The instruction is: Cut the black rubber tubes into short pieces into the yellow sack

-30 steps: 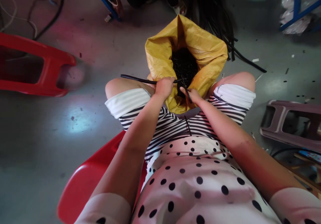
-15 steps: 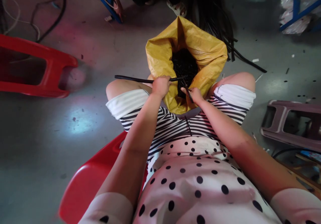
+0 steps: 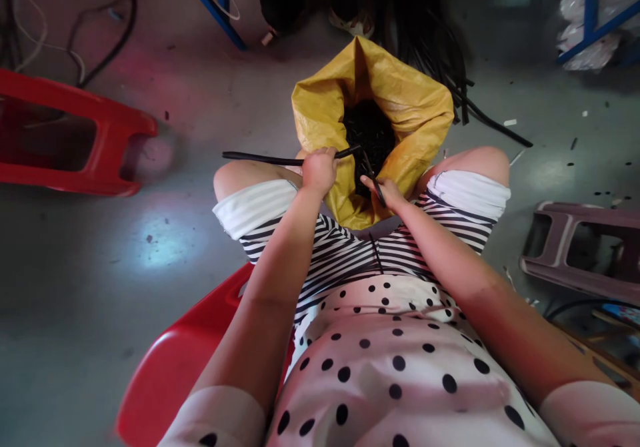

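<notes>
I see a yellow sack (image 3: 423,97), black pieces (image 3: 370,120), a black tube (image 3: 263,159) and dark scissors (image 3: 381,198). To me the shorts (image 3: 345,253) show black-and-white stripes with white cuffs (image 3: 257,207); the shirt (image 3: 420,367) is white, dotted black. I make out a red stool (image 3: 113,133), a mauve-grey stool (image 3: 556,233) and grey floor (image 3: 200,107).

Glossy plastic sack (image 3: 413,91), matt plastic tube (image 3: 265,159)

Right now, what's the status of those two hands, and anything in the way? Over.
Left hand closed round black tube. Right hand gripping scissors. One tube end over open yellow sack; no obstruction visible between tube and scissors.
</notes>
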The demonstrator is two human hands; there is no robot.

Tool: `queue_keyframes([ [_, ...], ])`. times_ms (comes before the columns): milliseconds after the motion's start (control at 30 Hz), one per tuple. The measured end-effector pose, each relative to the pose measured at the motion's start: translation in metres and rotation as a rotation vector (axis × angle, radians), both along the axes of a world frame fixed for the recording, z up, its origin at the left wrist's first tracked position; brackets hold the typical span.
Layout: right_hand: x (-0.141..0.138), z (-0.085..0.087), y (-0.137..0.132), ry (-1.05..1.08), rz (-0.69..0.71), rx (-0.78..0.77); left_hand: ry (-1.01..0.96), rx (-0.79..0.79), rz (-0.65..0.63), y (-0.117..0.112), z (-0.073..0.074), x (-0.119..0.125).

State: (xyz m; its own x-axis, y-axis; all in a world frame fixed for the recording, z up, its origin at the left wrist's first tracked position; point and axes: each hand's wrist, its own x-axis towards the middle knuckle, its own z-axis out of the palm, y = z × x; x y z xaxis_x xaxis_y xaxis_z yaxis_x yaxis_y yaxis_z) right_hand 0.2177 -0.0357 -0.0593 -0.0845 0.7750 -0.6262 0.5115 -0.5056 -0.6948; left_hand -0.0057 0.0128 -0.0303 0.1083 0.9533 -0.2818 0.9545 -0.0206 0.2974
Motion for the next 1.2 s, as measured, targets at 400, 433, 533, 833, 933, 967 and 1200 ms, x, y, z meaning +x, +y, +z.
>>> queue_keyframes([
  [400,-0.004,-0.005,0.0,-0.032,0.037,0.008,-0.024,-0.122,-0.187,-0.009,0.007,0.016],
  [433,-0.004,-0.006,0.0,-0.048,0.039,0.015,-0.032,-0.123,-0.185,-0.008,0.006,0.016],
  [533,-0.004,-0.006,0.0,-0.101,0.054,0.042,-0.031,-0.128,-0.166,-0.007,0.005,0.013],
  [833,-0.003,0.001,0.0,-0.189,0.06,0.127,0.073,-0.129,-0.148,-0.006,0.015,0.006],
  [933,-0.003,0.001,-0.001,-0.173,0.038,0.127,0.07,-0.115,-0.139,-0.005,0.015,0.006],
  [967,-0.003,0.001,-0.002,-0.16,0.035,0.117,0.068,-0.101,-0.126,-0.005,0.015,0.005],
  [1200,-0.003,0.0,-0.001,-0.049,0.074,0.051,0.068,-0.054,-0.083,-0.005,0.018,0.003],
])
